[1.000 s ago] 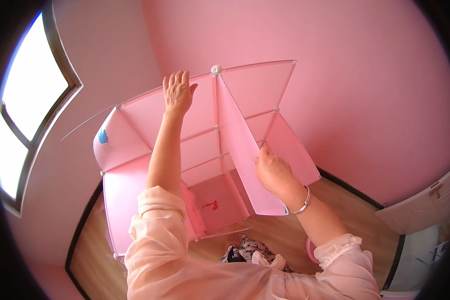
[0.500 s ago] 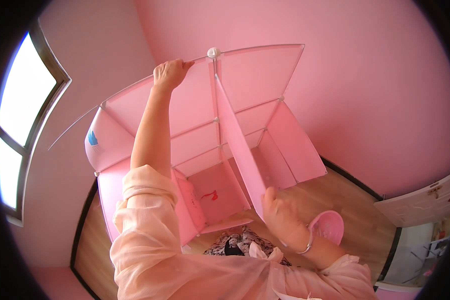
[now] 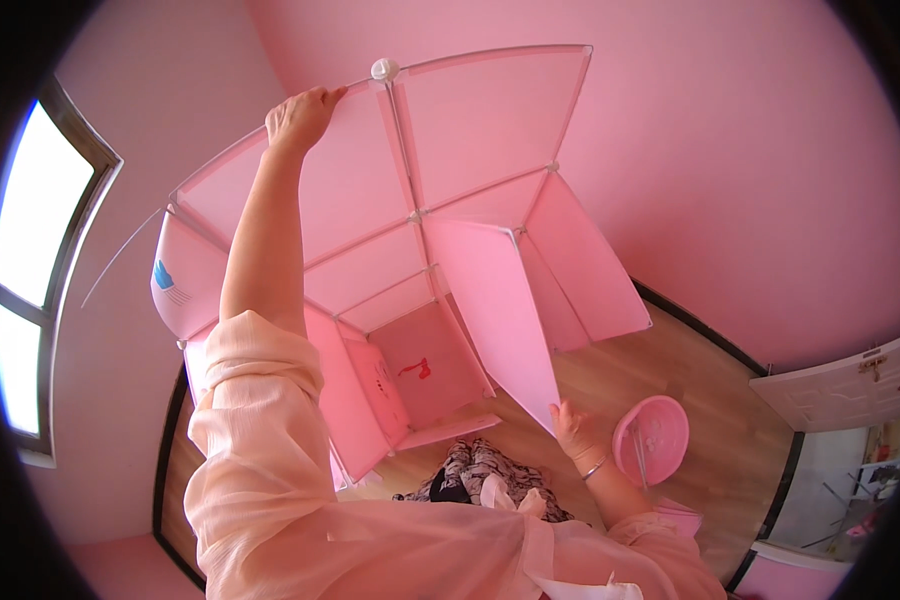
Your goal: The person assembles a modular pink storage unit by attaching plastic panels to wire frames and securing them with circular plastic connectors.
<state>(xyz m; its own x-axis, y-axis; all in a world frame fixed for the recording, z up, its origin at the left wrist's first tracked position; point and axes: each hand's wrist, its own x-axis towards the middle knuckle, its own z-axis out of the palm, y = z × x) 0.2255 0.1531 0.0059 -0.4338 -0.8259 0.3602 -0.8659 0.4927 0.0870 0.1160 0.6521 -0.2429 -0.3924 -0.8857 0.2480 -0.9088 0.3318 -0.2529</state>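
A cube storage cabinet of translucent pink panels (image 3: 350, 170) with thin metal edge rods and white connectors stands in front of me. My left hand (image 3: 302, 118) reaches up, its fingers curled over the cabinet's top edge, left of a white round connector (image 3: 385, 70). Low on the right, my right hand (image 3: 575, 432) pinches the near lower corner of a pink divider panel (image 3: 495, 310). That panel stands edge-on to the cabinet's back, its top edge level with a middle joint (image 3: 415, 217). A red figure (image 3: 415, 370) marks a lower panel.
A pink basin (image 3: 652, 440) with something thin inside stands on the wooden floor, right of my right hand. A window (image 3: 40, 250) is at left. The far right has a white door (image 3: 840, 395). A thin rod (image 3: 120, 255) sticks out from the cabinet's left side.
The divider panel's upper end has come down from near the top connector to the middle joint. My right hand has moved slightly down and right with it; my left hand keeps its hold.
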